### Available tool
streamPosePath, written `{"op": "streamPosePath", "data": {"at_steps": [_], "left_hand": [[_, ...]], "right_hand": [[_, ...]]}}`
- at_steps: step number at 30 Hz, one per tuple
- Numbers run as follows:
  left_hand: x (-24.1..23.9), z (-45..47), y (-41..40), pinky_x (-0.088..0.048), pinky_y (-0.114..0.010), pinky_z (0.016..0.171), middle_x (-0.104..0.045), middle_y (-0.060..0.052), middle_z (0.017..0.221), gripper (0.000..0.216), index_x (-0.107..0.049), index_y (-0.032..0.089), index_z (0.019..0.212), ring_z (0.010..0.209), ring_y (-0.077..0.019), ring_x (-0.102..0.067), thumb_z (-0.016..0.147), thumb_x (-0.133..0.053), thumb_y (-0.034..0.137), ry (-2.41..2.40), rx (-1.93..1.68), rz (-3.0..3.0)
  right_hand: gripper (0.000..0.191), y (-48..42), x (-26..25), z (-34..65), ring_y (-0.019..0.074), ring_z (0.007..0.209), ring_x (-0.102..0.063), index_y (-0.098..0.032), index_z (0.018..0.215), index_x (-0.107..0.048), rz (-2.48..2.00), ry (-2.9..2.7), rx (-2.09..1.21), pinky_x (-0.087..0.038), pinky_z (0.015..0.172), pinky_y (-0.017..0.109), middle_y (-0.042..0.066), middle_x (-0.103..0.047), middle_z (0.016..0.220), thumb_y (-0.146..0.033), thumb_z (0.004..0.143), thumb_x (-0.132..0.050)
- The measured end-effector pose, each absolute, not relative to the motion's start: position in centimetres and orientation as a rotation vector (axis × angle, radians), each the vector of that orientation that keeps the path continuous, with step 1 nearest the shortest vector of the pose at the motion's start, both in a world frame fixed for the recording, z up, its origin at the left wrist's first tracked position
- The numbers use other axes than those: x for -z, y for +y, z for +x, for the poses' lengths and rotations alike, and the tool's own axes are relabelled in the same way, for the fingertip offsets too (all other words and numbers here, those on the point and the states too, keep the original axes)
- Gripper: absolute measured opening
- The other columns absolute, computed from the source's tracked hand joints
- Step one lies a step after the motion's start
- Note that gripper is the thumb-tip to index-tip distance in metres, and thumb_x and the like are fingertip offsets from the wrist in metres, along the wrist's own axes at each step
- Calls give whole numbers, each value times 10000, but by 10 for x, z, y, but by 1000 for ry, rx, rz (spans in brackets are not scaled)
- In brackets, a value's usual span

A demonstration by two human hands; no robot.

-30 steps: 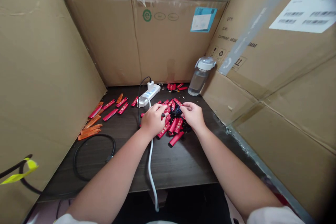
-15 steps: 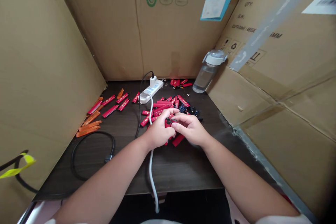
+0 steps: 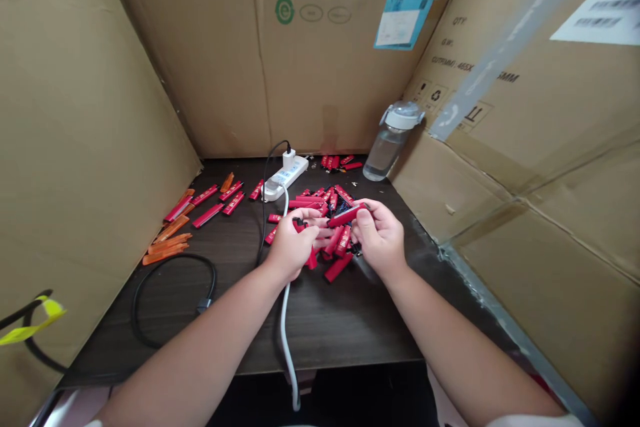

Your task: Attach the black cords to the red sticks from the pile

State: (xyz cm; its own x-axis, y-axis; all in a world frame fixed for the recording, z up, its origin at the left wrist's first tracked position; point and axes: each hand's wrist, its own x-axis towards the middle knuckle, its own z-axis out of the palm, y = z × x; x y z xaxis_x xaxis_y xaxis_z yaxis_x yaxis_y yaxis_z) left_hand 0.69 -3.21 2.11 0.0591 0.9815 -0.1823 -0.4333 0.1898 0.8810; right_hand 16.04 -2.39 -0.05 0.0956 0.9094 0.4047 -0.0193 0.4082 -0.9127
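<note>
In my right hand point(image 3: 383, 237) a slim red lighter-like piece point(image 3: 344, 217) is pinched between thumb and fingers, its far end pointing left. A pale strip runs along its upper edge. My left hand point(image 3: 295, 243) is curled around another red piece with a black end point(image 3: 299, 223), most of it hidden by the palm and thumb. The two hands are apart, just above a heap of similar red pieces point(image 3: 344, 239), some with gold print and black ends. Small dark blue and black parts lie among them, too small to name.
Left of the heap lie more red pieces point(image 3: 207, 215) and orange translucent pieces point(image 3: 173, 242). A white power strip point(image 3: 295, 175) with plug and cables stands behind. At the back right is a water bottle point(image 3: 387, 150). Cardboard walls point(image 3: 215, 67) enclose the dark table point(image 3: 350, 340).
My hands have separated: the right has moved up and away from the left, now showing a red piece in its fingers. The left hand has shifted slightly left. The view has tilted a little.
</note>
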Motion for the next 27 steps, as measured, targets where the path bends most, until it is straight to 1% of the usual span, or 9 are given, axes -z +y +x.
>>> {"op": "streamPosePath", "data": {"at_steps": [3, 7, 9, 12, 16, 18, 20, 23, 27], "left_hand": [[-23, 7, -33, -400, -181, 388, -666, -35, 725, 214, -526, 154, 855, 421, -64, -517, 715, -683, 198, 973, -1205, 659], [-25, 5, -37, -242, -133, 333, -525, 49, 576, 307, -536, 149, 783, 350, -5, -325, 731, -716, 392, 754, -1045, 573], [-24, 5, -37, -226, -133, 339, -462, 71, 535, 342, -513, 155, 720, 358, -9, -314, 709, -737, 413, 703, -1043, 603], [-23, 2, -37, -241, -154, 354, -423, 78, 470, 296, -543, 158, 713, 359, -31, -325, 730, -717, 397, 759, -1134, 781], [-25, -1, -38, -324, -194, 416, -503, 44, 466, 222, -639, 147, 745, 393, -66, -414, 781, -655, 366, 987, -1265, 1211], [-27, -2, -39, -391, -211, 491, -582, 12, 535, 205, -658, 146, 713, 468, -90, -499, 791, -640, 334, 1034, -1268, 1404], [-28, -2, -41, -429, -220, 554, -633, -10, 602, 208, -667, 145, 699, 539, -106, -554, 813, -611, 310, 994, -1212, 1531], [-28, -3, -41, -423, -214, 540, -629, -1, 586, 234, -661, 140, 688, 502, -90, -531, 837, -577, 299, 923, -1071, 1614], [-27, -7, -37, -392, -204, 495, -629, 3, 589, 234, -674, 132, 729, 447, -68, -477, 845, -569, 306, 902, -961, 1655]], "right_hand": [[206, -28, 1, 164, 129, 569, -526, -217, 1076, -606, -902, -1510, -402, -478, 544, 281, 28, -588, 780, -276, 881, -574], [309, -30, -2, 164, 172, 769, -589, -233, 1137, -603, -672, -1888, -148, -518, 652, 307, 74, -592, 916, -117, 855, -556], [342, -30, -4, 164, 164, 786, -592, -229, 1153, -601, -579, -2034, -182, -524, 652, 297, 82, -574, 946, -86, 847, -551], [271, -31, -8, 163, 152, 766, -596, -210, 1091, -636, -531, -2157, -345, -529, 643, 293, 92, -560, 976, -131, 835, -596], [258, -34, -10, 159, 117, 611, -579, -198, 1127, -601, -663, -1899, -676, -519, 558, 268, 46, -589, 840, -231, 873, -575], [268, -34, -10, 157, 101, 538, -561, -201, 1161, -564, -786, -1654, -853, -503, 507, 249, 10, -584, 756, -281, 908, -527], [250, -31, -9, 157, 87, 464, -518, -186, 1095, -587, -869, -1524, -971, -474, 464, 233, -23, -559, 641, -343, 915, -515], [240, -28, -8, 161, 84, 406, -469, -168, 926, -627, -912, -1533, -1015, -433, 429, 225, -49, -510, 510, -393, 883, -552], [191, -29, -12, 166, 90, 408, -481, -181, 885, -602, -921, -1607, -1056, -396, 409, 216, -36, -554, 520, -362, 881, -540]]}}
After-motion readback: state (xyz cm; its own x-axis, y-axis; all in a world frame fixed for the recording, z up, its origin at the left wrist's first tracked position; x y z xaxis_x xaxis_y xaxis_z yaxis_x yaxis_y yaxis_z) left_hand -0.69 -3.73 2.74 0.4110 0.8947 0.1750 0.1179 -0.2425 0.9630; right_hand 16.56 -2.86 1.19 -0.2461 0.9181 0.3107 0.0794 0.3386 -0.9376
